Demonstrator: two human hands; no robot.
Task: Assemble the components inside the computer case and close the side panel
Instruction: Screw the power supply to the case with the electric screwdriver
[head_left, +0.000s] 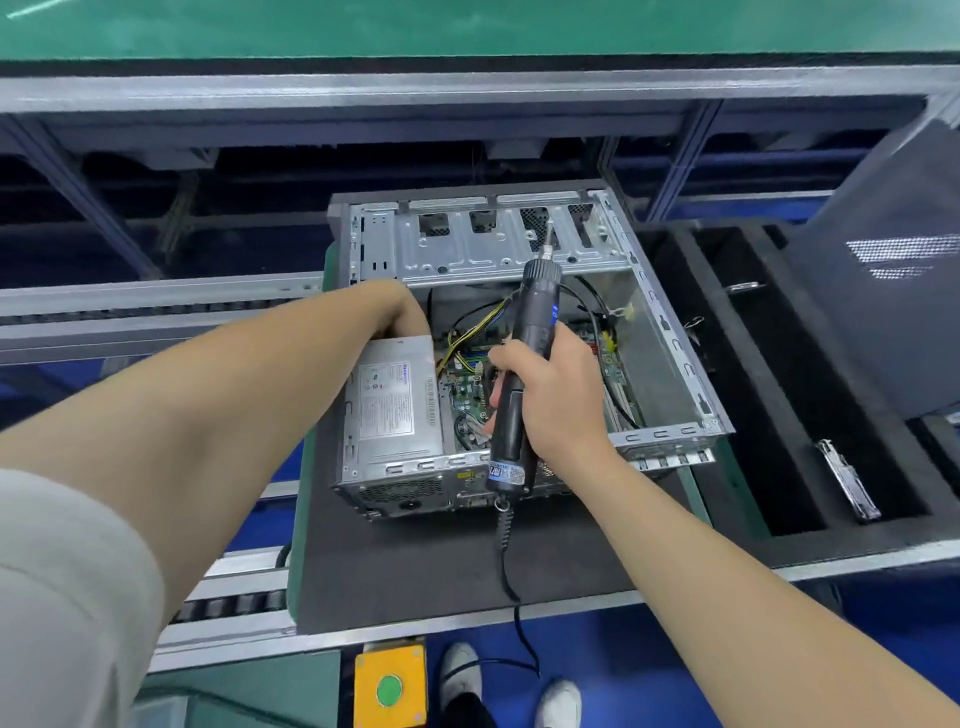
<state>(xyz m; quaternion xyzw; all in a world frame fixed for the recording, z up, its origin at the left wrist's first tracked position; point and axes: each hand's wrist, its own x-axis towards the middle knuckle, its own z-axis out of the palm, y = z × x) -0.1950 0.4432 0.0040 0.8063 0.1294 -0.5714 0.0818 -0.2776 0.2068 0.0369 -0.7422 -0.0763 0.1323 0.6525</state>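
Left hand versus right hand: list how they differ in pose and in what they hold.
1. The left hand reaches down into the computer case at the far end of the power supply; the right hand hovers above the motherboard.
2. The right hand grips an electric screwdriver, bit pointing away; the left hand's fingers are hidden, so any hold is unclear.
Shared: both are bare and over the open case.

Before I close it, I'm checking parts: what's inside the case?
Power supply, motherboard, cables. Left hand reaches in past the supply, fingers hidden; right hand and screwdriver cover part of the board.
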